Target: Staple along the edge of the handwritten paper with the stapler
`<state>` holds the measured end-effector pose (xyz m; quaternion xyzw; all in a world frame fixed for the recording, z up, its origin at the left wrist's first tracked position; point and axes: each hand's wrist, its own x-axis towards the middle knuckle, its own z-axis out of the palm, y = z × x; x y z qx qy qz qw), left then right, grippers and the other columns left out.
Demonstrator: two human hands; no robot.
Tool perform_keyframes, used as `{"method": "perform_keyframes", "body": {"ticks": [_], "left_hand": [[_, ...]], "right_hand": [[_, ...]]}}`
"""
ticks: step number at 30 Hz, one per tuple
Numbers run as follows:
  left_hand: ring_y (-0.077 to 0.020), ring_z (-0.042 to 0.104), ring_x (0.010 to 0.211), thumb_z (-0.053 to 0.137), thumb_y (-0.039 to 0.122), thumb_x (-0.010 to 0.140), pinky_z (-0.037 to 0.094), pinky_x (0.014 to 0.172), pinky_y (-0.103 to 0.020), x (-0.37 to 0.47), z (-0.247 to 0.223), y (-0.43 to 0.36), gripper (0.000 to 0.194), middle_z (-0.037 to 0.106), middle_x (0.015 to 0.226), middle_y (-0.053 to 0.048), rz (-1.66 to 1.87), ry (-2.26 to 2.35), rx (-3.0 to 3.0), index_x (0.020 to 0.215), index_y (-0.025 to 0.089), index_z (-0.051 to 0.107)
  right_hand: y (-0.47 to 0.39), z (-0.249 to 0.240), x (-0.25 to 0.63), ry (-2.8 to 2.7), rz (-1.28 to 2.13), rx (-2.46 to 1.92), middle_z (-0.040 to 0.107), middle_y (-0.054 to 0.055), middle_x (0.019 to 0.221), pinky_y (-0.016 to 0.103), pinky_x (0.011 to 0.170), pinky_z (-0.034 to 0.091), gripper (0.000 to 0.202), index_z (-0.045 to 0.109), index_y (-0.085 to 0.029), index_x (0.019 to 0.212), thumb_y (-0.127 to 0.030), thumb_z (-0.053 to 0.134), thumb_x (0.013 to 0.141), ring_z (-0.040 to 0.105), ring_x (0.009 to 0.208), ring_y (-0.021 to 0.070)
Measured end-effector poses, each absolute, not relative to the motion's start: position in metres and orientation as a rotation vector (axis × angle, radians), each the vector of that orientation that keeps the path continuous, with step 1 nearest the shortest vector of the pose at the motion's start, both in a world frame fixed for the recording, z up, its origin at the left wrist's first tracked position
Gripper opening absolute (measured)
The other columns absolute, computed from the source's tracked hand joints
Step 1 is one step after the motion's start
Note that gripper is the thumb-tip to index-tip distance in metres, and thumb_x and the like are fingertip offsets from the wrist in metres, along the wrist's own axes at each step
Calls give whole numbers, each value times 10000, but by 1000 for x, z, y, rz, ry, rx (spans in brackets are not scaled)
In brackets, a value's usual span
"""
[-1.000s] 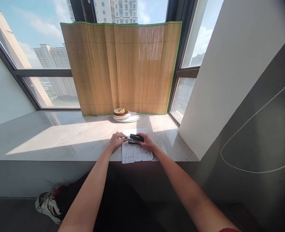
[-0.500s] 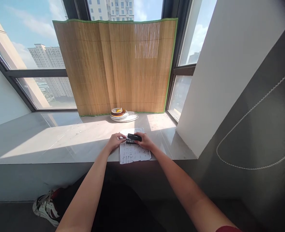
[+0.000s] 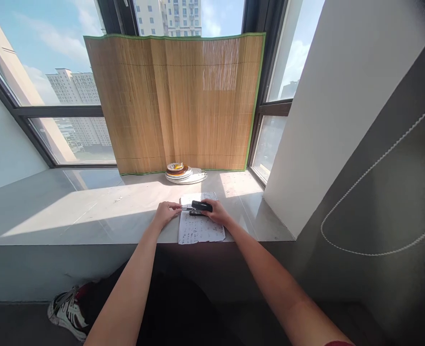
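A black stapler [image 3: 201,206] is held above a handwritten sheet of paper [image 3: 194,232], its upper and lower arms spread apart. My right hand [image 3: 217,212] is closed around its right end. A thin silvery rod [image 3: 185,209] sticks out from the stapler's left side. The fingertips of my left hand [image 3: 166,213] pinch the outer end of that rod. Whether staples lie inside the stapler is too small to tell.
Behind the paper stands a stack of plates [image 3: 179,172] with a yellow item on top. A bamboo mat [image 3: 183,105] leans against the window. The pale sill [image 3: 100,206] ends at a front edge just below the paper. A beaded cord [image 3: 356,188] hangs at right.
My left hand has moved a little to the left, away from the stapler, and more of the silvery rod shows between them. My right hand keeps its hold on the stapler.
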<state>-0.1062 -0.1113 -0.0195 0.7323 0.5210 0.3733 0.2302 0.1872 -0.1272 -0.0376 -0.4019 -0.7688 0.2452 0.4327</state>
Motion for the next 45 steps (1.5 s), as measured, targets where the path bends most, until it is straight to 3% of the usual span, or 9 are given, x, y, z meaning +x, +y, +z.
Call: {"method": "perform_keyframes", "body": {"ticks": [6,11,14,17,19,24,31,39,45], "left_hand": [[-323,785,1074,808,282,772,552,1068,-466,-74,-20,-118,713,838,979,-88,1004,1252,1984,1457,141,673],[-305,796,1059,846,263,701,607,950,-404,-60,-22,-120,1029,802,1112,-101,943,1105,1942,1641,159,441],[-298,796,1023,819,323,763,607,943,-408,-61,-24,-116,898,820,1010,-94,968,1144,1943,1585,136,511],[-294,790,987,653,341,911,593,974,-444,-62,-27,-108,511,825,880,-75,1011,1355,1985,1381,141,675],[-293,770,1065,532,289,970,573,1021,-464,-61,-30,-106,386,833,1002,-84,1022,1467,2073,1292,172,710],[-315,597,1395,474,170,953,468,1183,-496,-61,-37,-109,467,662,1499,-97,721,1504,2502,1347,219,720],[-320,620,1327,537,172,912,492,1163,-501,-66,-29,-117,319,667,1417,-114,653,1610,2573,1113,230,778],[-389,342,1590,498,548,1050,293,1291,-573,-22,-25,-129,611,385,1730,-97,345,1300,2673,1618,324,505],[-420,311,1596,492,631,1034,232,1283,-638,-12,-17,-139,640,372,1741,-58,207,1273,2704,1644,448,431]], "right_hand": [[-124,-40,188,-1921,613,-1009,802,53,1099,414,954,551,335,728,-228,1161,-258,774,830,735,1027,280],[-122,-42,188,-1948,590,-980,795,65,1147,419,977,546,341,715,-223,1176,-257,769,841,736,1055,285],[-123,-41,187,-1944,576,-988,797,66,1162,416,981,549,356,717,-231,1183,-263,783,835,740,1061,284],[-126,-39,185,-1944,594,-978,804,60,1152,411,971,559,358,731,-235,1173,-292,801,826,745,1057,283],[-128,-38,183,-1943,603,-951,810,58,1126,416,958,567,350,748,-231,1157,-300,804,819,752,1038,285],[-129,-36,191,-1671,500,-1068,816,83,1080,467,958,580,315,781,-215,1103,-267,796,793,764,1015,318],[-132,-43,267,-1446,252,-1390,806,87,1090,499,980,560,309,784,-250,1122,-319,733,825,739,1059,346],[-128,-51,291,-1740,157,-1408,779,46,1148,433,981,545,419,766,-290,1254,-245,706,842,722,1061,285],[-127,-50,278,-1915,97,-1361,774,60,1194,488,1046,516,490,713,-306,1348,-194,679,872,669,1140,309]]}}
